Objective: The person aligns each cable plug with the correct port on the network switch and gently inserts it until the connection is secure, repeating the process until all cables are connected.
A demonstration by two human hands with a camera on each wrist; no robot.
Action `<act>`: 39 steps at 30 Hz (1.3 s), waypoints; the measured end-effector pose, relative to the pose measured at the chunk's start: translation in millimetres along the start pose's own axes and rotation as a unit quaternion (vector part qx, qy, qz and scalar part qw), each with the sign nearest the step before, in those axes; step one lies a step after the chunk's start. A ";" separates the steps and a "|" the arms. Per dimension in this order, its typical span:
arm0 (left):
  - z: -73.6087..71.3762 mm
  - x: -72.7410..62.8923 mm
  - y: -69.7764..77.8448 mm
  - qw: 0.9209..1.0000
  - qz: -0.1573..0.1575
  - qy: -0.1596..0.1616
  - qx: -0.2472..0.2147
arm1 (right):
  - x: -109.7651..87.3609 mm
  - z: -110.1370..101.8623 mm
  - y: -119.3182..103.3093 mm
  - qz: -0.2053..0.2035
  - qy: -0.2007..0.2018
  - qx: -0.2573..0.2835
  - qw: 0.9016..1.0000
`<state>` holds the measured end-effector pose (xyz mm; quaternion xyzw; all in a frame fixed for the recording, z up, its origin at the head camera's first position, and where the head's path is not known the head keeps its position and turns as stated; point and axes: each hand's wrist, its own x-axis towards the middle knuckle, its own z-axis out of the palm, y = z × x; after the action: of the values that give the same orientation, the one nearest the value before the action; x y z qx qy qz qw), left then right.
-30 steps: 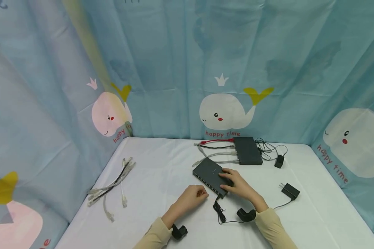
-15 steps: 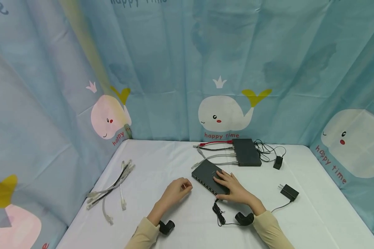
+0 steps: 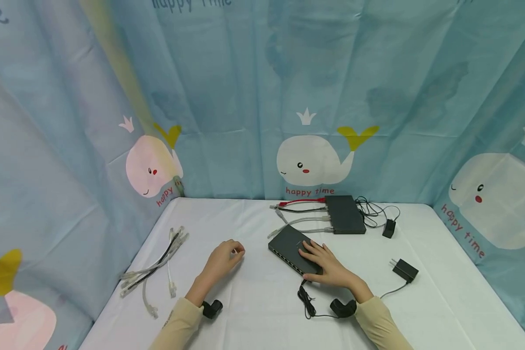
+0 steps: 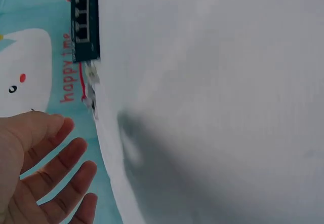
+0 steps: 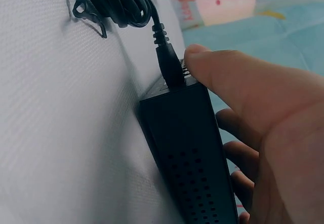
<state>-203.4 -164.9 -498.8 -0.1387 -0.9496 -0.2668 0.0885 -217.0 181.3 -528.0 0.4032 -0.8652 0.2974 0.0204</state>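
A black network switch (image 3: pixel 290 248) lies at an angle on the white table, with a row of ports along its left front side. My right hand (image 3: pixel 328 266) rests on its top with fingers spread, the thumb at the near corner. In the right wrist view a power plug (image 5: pixel 169 64) sits in the end of the switch, near my thumb (image 5: pixel 217 67). My left hand (image 3: pixel 220 262) is in the air left of the switch, its fingers loosely bent around nothing. The left wrist view shows those fingers (image 4: pixel 66 173) apart, with the ports beyond.
Several loose network cables (image 3: pixel 157 262) lie crossed at the left. A second black switch (image 3: pixel 345 215) stands at the back with red, black and grey cables plugged in. Its small adapter (image 3: pixel 389 228) is beside it. Another power adapter (image 3: pixel 405 270) lies at the right; a bundled cord (image 3: pixel 306 301) lies in front.
My left hand has moved left, away from the switch's port side toward the loose cables. My right hand has slid slightly across the switch's top, its fingers spreading. The switch has stayed in place.
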 end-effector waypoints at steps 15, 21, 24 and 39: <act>-31.2 4.3 -60.8 0.995 -0.044 0.045 0.072 | -1.3 1.9 0.9 0.000 0.008 -0.008 1.000; -50.1 1.2 -88.1 0.989 -0.072 0.079 0.099 | -0.5 3.0 1.4 -0.004 0.011 -0.013 1.000; -60.5 -0.9 -99.9 0.987 -0.087 0.093 0.102 | -0.6 2.7 1.0 -0.002 0.011 -0.010 1.000; -84.6 0.1 -140.4 0.978 -0.163 0.047 0.123 | -2.1 5.3 4.4 0.000 0.016 -0.011 1.000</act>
<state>-239.1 -324.9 -495.2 0.0423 -0.9797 -0.1653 0.1051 -217.6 182.2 -535.1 0.3984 -0.8677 0.2949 0.0390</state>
